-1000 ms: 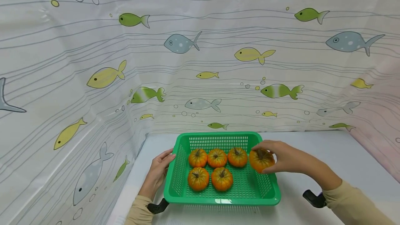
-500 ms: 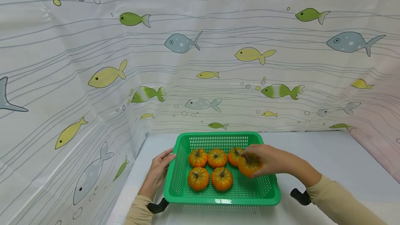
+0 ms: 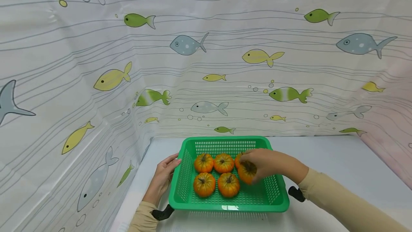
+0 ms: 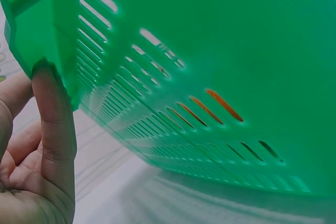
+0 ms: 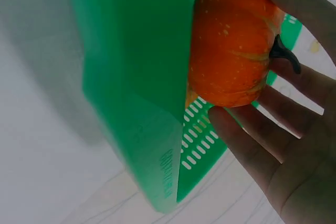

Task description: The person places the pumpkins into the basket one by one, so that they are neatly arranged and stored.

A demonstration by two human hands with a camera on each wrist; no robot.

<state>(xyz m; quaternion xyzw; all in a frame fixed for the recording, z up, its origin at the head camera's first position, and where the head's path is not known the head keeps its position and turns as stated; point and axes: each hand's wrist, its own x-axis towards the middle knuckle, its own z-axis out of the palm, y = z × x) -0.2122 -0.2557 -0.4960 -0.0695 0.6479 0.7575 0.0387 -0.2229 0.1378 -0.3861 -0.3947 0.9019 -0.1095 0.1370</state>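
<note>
A green plastic basket (image 3: 229, 207) with slotted walls stands on the table, holding several small orange pumpkins (image 3: 229, 185) in two rows. My left hand (image 3: 163, 176) grips its left rim; in the left wrist view a finger hooks under the rim of the basket (image 4: 236, 40). Over the right part of the basket, my right hand (image 3: 270, 163) holds another pumpkin (image 3: 247, 173) by its sides, stem up. That pumpkin partly covers the back-row one at the right. In the right wrist view, fingers and thumb spread around the held pumpkin (image 5: 231, 45), beside the basket wall (image 5: 131, 72).
The white tabletop (image 3: 325, 167) extends to both sides of the basket. Behind and to the left hangs a white sheet (image 3: 180, 78) printed with fish. A dark camera mount (image 3: 297, 193) sits at the right wrist, close to the basket's right rim.
My right hand has carried its pumpkin leftward from the basket's right rim, to in front of the back-row pumpkin. My left hand and the basket have stayed in place.
</note>
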